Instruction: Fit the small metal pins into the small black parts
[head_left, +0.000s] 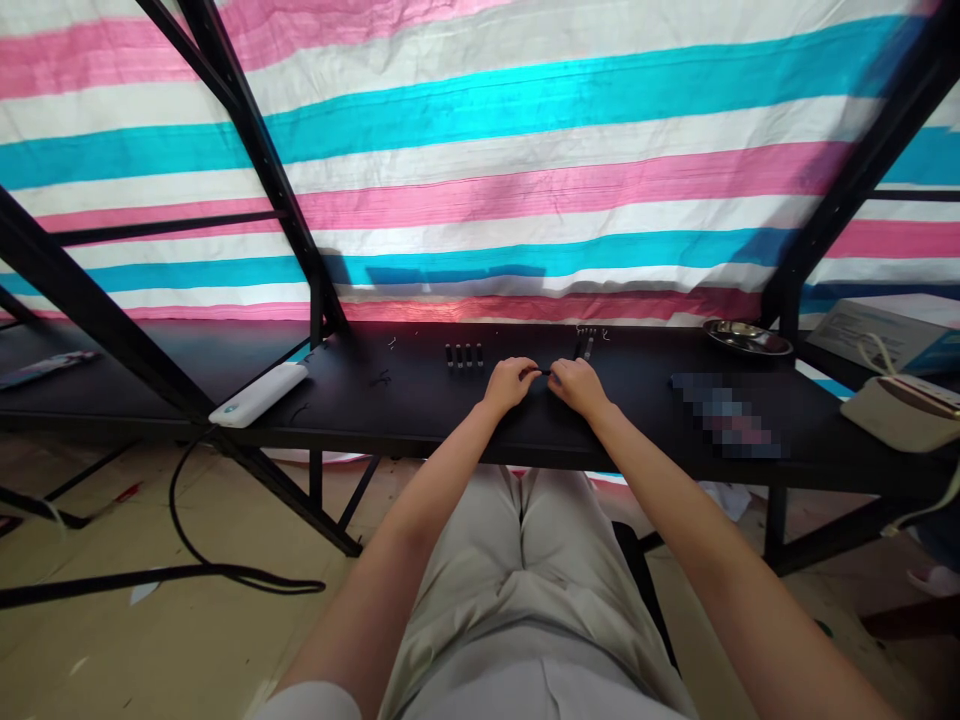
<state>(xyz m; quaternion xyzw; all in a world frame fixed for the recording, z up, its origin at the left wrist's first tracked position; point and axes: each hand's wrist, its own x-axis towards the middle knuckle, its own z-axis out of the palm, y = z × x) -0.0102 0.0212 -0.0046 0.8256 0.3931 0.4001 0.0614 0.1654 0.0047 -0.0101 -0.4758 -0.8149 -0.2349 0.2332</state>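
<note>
Black piece (546, 373) is pinched by left fingers (528, 368) and right fingers (556, 380), well back from table edge (532, 454).

No word, number, brand or sign can be read. Left of the person's fingers (525, 371), near the front edge of the table (405, 415), a long white device (262, 393) carries a small green mark, too tiny to make out. Much farther left of the fingers, a flat item (46, 369) has a multicoloured surface, its details blurred. To the right of the fingers, coarse squares mask an item (727, 415) on the table, hiding any print. Farther right, a box (862, 335) has grey and blue areas, any lettering illegible.
</note>
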